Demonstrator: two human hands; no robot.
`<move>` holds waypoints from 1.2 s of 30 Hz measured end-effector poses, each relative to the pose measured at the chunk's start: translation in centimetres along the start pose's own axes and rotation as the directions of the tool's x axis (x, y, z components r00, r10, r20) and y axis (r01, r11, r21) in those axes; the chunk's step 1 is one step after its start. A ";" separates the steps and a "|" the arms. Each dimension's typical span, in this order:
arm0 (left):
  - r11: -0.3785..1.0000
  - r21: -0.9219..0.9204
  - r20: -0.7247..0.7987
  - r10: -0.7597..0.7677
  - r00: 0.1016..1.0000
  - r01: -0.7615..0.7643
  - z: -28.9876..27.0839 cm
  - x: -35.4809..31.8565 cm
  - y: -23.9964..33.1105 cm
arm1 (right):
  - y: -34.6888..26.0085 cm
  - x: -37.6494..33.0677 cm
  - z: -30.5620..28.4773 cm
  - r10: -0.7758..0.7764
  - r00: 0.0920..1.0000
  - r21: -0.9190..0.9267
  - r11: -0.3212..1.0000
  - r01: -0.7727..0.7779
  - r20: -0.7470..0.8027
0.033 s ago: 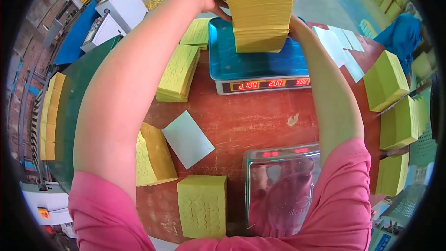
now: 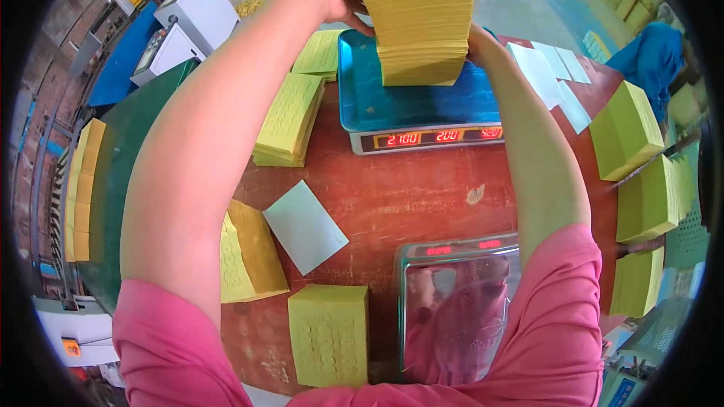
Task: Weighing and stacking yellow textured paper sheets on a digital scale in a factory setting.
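Observation:
A tall stack of yellow embossed paper (image 2: 422, 19) stands on the blue pan of a digital scale (image 2: 377, 109), at the far side of the red table. Its upper block sits slightly left of the thinner lower block. My left hand (image 2: 356, 1) grips the stack's left side, thumb toward me, with the other fingers partly out of sight. At the right side is my right hand (image 2: 476, 44), closed against the paper; most of its fingers are hidden behind the stack. Red digits glow on the scale's front.
Shorter yellow paper stacks (image 2: 290, 117) lie left of the scale, and another (image 2: 329, 335) is near me. A white sheet (image 2: 306, 226) lies mid-table. A second scale (image 2: 452, 316) stands near right. More paper stacks (image 2: 626, 132) line the right edge, by white sheets (image 2: 537, 71).
The upper block of paper has shifted very slightly left with my hands. The digits at the right of the far scale's display have changed.

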State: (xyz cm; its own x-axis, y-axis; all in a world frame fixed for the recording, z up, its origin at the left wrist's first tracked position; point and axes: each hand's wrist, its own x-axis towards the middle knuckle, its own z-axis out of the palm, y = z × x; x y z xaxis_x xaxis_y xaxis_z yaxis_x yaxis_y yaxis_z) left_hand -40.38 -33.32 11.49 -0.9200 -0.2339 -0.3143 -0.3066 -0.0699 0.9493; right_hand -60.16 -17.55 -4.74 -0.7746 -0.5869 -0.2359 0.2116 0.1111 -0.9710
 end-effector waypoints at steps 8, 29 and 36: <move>0.981 -0.195 0.096 0.025 0.995 -0.006 -2.1 -1.1 -0.7 | -1.3 -2.3 0.9 -0.091 0.995 -0.239 0.968 0.080 -0.033; 0.753 -0.580 -0.142 0.283 0.948 -0.312 -4.2 -16.1 -4.0 | -7.6 -17.5 5.6 -0.396 0.904 -0.076 0.918 0.389 -0.162; 0.839 -0.421 -0.243 0.262 0.934 -0.345 4.5 -32.8 -3.3 | -9.2 -37.9 3.6 -0.210 0.978 -0.058 0.976 0.209 -0.017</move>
State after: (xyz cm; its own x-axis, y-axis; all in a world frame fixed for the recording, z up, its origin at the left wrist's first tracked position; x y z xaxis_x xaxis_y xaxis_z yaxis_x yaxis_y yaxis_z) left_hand -10.29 -21.07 18.67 -0.8804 -0.4722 -0.0431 0.1628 -0.3865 0.9078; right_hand -30.59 0.77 13.29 -0.8119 -0.5831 -0.0272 0.0100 0.0327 -0.9994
